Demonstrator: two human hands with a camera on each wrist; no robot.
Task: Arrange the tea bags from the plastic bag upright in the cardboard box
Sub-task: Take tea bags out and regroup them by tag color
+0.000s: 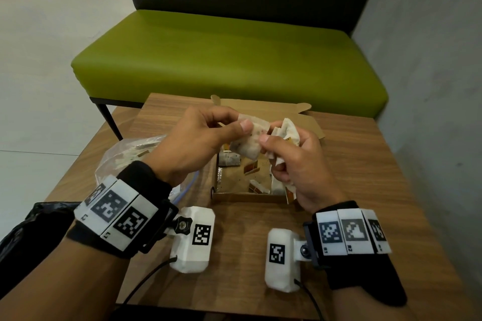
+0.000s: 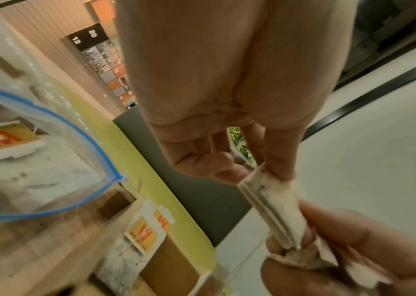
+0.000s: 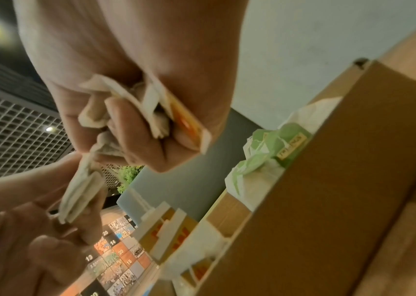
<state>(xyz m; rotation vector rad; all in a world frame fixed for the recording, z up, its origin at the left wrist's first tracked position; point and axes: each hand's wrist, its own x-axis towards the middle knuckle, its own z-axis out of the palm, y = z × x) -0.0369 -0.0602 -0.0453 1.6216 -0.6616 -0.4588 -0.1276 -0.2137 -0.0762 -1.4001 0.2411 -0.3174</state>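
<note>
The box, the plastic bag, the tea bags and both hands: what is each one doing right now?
cardboard box: open, flaps folded back, a few tea bags inside.
plastic bag: on the table, mouth open, tea bags inside.
tea bag: pinched above the box between both hands.
bunch of tea bags: crumpled in the right hand.
left hand: pinching the tea bag.
right hand: gripping the bunch.

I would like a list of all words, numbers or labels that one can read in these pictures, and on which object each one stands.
"12" and "20": white numbers on a dark wall panel, left wrist view.
"13", "14", "15", "20": numbers on the tiled photo wall, right wrist view.
Orange tea bag tags: print too blurred to read.
Yellow label on the green packet: too blurred.
Wristband markers: square codes, small letters too small to read.
</note>
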